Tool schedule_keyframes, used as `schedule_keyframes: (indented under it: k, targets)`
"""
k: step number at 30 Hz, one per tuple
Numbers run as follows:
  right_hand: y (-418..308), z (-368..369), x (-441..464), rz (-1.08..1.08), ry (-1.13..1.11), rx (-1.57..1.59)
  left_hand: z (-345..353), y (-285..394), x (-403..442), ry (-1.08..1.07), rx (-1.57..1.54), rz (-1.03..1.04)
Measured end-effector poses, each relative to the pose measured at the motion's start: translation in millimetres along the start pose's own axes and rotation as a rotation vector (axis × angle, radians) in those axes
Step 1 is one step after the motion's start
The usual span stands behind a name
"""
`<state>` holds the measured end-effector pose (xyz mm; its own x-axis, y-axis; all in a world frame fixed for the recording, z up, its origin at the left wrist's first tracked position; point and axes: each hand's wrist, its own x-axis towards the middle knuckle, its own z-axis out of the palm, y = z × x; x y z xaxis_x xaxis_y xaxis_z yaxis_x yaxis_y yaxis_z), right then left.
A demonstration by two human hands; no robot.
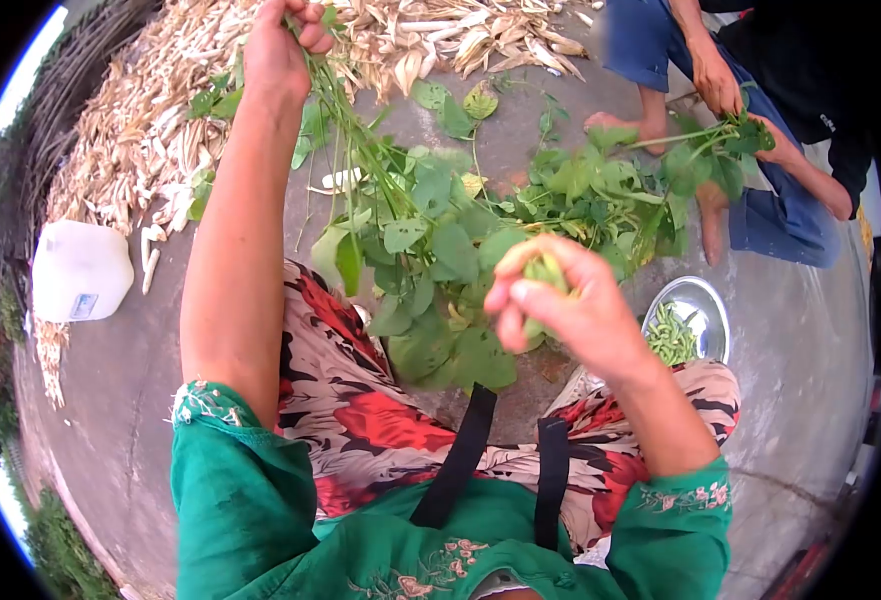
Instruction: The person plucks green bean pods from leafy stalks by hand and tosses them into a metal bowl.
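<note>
My left hand (pixel 285 42) is raised at the top, its fingers closed around the stems of a leafy green bean plant (pixel 450 250). The plant hangs down from it toward my lap, its broad leaves spreading between my knees. My right hand (pixel 565 300) is curled in front of the leaves, shut on green bean pods (pixel 543 272) that show between thumb and fingers. How many pods it holds I cannot tell. Below and right of that hand, beside my knee, a shiny metal bowl (pixel 717 318) holds several green pods (pixel 670 335).
A co-worker sits at the upper right, both hands (pixel 715 80) on another leafy stem. More cut plants (pixel 620 190) lie on the concrete between us. Dry corn husks (pixel 120 140) are heaped at the upper left. A white plastic jug (pixel 80 270) lies at left.
</note>
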<state>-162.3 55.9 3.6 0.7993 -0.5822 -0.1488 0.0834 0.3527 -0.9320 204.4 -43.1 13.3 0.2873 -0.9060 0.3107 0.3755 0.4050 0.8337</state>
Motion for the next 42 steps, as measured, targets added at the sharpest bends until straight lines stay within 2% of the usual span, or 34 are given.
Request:
schedule_keyframes:
  k: [2, 4, 7, 8, 10, 11, 14, 16, 18, 19, 20, 23, 25, 26, 27, 29, 30, 32, 34, 36, 37, 40, 42]
  targets:
    - [-8.8, -1.5, 7.0, -0.065, 0.134, -0.003, 47.2, 6.8, -15.3, 0.141, -0.042, 0.098]
    - [-12.1, -7.9, 12.0, -0.085, 0.138, 0.033, 70.2, 15.3, -26.2, 0.173, -0.075, 0.092]
    - [-11.7, -12.6, 18.9, -0.095, 0.180, 0.118, 88.2, 20.2, -36.2, -0.082, -0.300, 0.039]
    - [-11.8, -13.6, 21.9, -0.097, 0.188, 0.115, 92.9, 21.9, -38.8, -0.087, -0.306, 0.037]
    - [-12.9, -17.8, 29.1, -0.103, 0.230, 0.081, 103.9, 25.5, -40.8, -0.339, -0.606, -0.071]
    - [-12.0, -17.6, 32.5, -0.111, 0.227, 0.066, 110.8, 27.3, -42.2, -0.409, -0.650, -0.081]
    - [-3.1, -12.8, 42.5, -0.095, 0.138, -0.048, 127.8, 27.1, -47.7, -0.467, -0.749, -0.111]
    - [1.6, -7.2, 49.1, -0.097, 0.162, -0.030, 136.2, 24.1, -51.3, -0.521, -0.802, -0.133]
    - [2.1, -3.5, 56.9, -0.009, 0.133, -0.129, 146.0, 22.0, -55.3, -0.540, -0.873, -0.173]
    - [0.0, -1.4, 59.4, 0.070, 0.122, -0.118, 149.2, 20.0, -50.6, -0.671, -0.864, -0.157]
    - [1.1, 0.0, 61.8, 0.073, 0.123, -0.115, 149.8, 18.3, -51.2, -0.668, -0.865, -0.160]
    - [11.7, 1.6, 68.7, 0.054, 0.062, 0.153, 151.6, 15.8, -53.6, -0.550, -0.847, -0.190]
    - [16.6, 2.0, 72.1, 0.033, 0.151, 0.176, 150.4, 13.8, -49.6, -0.354, -0.719, -0.174]
    - [17.5, 2.8, 72.6, 0.010, 0.240, 0.198, 154.7, 10.3, -51.4, -0.352, -0.720, -0.179]
    - [17.7, 4.1, 72.4, -0.029, 0.340, 0.293, 161.0, 2.8, -54.2, -0.156, -0.399, -0.163]
    - [18.9, -8.3, 73.8, -0.029, 0.413, 0.309, 181.3, -9.8, -64.8, 0.014, 0.132, -0.121]
    - [17.8, -14.6, 74.3, -0.031, 0.480, 0.323, 187.2, -16.6, -70.6, -0.007, 0.341, -0.096]
    - [17.5, -18.3, 79.3, -0.090, 0.508, 0.314, 168.0, -22.9, -76.3, -0.187, 0.801, -0.061]
    - [16.1, -22.8, 79.0, -0.160, 0.594, 0.332, 168.8, -35.2, -81.3, -0.191, 0.714, -0.099]
    - [15.4, -28.5, 78.9, -0.127, 0.646, 0.357, 168.9, -50.9, -91.7, -0.227, 0.804, -0.047]
    - [15.3, -32.6, 79.2, -0.133, 0.610, 0.426, 176.6, -45.3, -98.2, -0.284, 0.565, -0.151]
    - [12.4, -36.6, 76.8, -0.134, 0.599, 0.528, 165.7, -64.4, -100.5, -0.272, 0.628, -0.239]
    - [10.3, -42.3, 72.7, -0.209, 0.571, 0.536, 158.2, -70.7, -98.3, -0.294, 0.658, -0.188]
